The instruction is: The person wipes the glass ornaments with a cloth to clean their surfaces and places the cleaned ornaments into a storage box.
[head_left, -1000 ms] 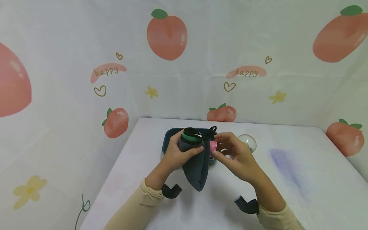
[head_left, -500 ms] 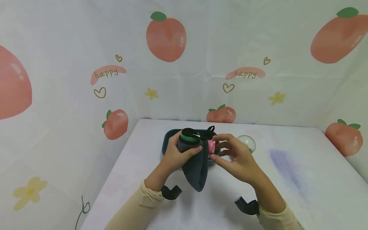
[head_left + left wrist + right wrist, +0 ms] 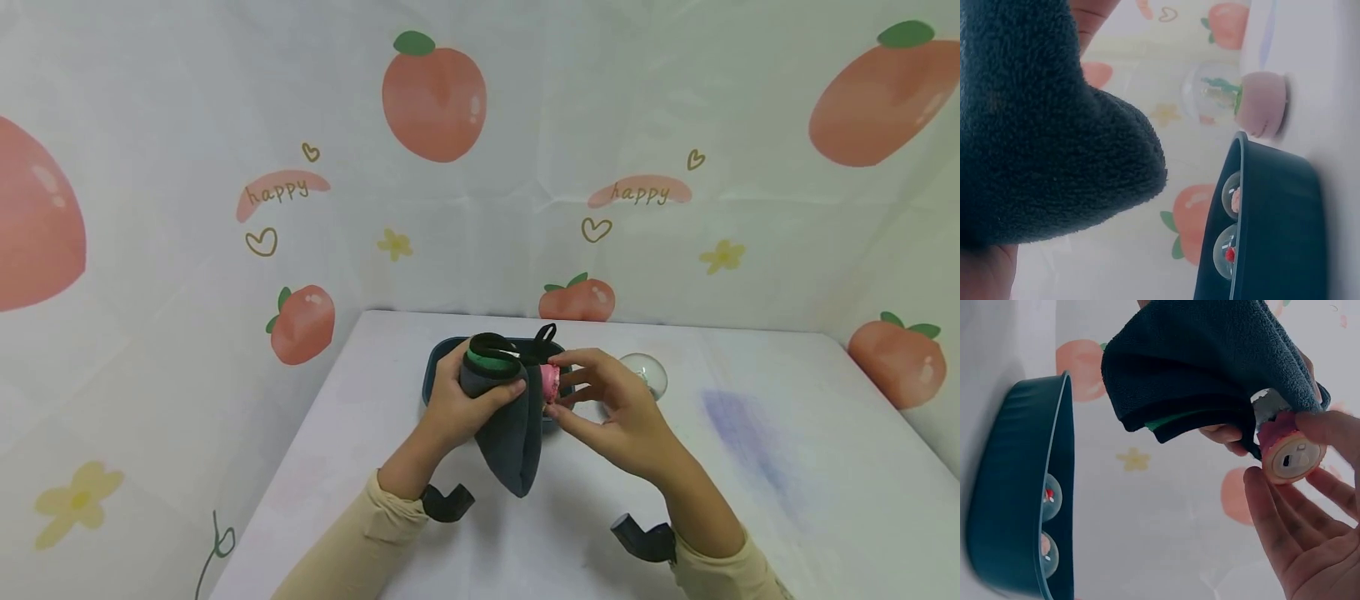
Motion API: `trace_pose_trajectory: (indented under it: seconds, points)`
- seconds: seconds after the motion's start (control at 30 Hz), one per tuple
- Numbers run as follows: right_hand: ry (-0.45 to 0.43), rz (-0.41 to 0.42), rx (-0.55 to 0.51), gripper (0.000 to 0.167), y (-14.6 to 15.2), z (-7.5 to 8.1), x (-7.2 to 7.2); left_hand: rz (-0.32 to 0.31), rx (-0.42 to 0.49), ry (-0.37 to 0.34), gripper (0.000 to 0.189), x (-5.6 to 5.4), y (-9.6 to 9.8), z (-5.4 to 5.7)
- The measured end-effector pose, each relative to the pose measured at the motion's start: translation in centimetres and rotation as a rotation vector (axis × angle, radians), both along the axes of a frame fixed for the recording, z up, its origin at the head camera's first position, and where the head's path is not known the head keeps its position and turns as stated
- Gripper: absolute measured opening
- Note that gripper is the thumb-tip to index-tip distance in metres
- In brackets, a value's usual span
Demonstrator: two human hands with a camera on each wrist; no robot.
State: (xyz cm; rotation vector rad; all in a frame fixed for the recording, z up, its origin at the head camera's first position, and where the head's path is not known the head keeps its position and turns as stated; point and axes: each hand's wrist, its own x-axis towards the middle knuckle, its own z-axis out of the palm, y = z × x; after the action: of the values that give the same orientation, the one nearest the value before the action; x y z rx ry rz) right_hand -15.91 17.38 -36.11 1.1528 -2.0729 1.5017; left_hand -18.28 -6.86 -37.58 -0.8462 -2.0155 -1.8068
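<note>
My left hand (image 3: 463, 396) grips a folded dark grey-blue towel (image 3: 512, 442) with a green inner side, black edging and a hanging loop. The towel wraps round the clear dome of a small snow globe, and its pink base (image 3: 550, 382) sticks out on the right. My right hand (image 3: 618, 417) pinches that base between thumb and fingertips. In the right wrist view the base's underside (image 3: 1297, 459), with a small switch, faces the camera; part of the dome (image 3: 1269, 405) shows beside the towel. Most of the dome is hidden by the towel.
Behind the hands stands a dark teal box (image 3: 435, 367); inside it lie two clear globes, one (image 3: 1225, 253) with a red bit. Right of the box another snow globe (image 3: 645, 373) with a pale pink base (image 3: 1262, 104) stands on the white table (image 3: 750, 417).
Both hands have shifted slightly left with the towel and the snow globe. The right fingertips have closed in on the pink base, which looks slightly turned.
</note>
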Motion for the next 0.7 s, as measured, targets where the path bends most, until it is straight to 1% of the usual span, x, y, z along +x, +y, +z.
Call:
trace_pose_trajectory:
  seconds: [0.1,0.3,0.37,0.47,0.6,0.7]
  points:
    - [0.011,-0.001,-0.007,0.056,0.07,-0.11,-0.07,-0.004,0.000,-0.002,0.047,0.06,0.00,0.06]
    - [-0.016,-0.089,0.058,0.050,0.19,-0.26,0.15,-0.012,-0.001,-0.006,0.047,0.07,0.04,0.05]
    - [-0.015,-0.105,0.067,0.052,0.16,-0.20,0.19,-0.010,0.003,0.002,0.048,0.04,0.07,0.05]
    - [0.008,-0.081,0.044,0.057,0.07,-0.12,0.11,-0.005,0.004,0.014,0.049,-0.02,0.08,-0.01]
    - [0.060,-0.026,-0.005,0.063,-0.01,-0.09,-0.08,-0.007,-0.003,0.006,0.049,-0.05,0.04,-0.05]
    - [0.050,-0.036,0.005,0.061,0.02,-0.09,-0.08,-0.010,-0.005,-0.007,0.048,-0.07,0.00,-0.01]
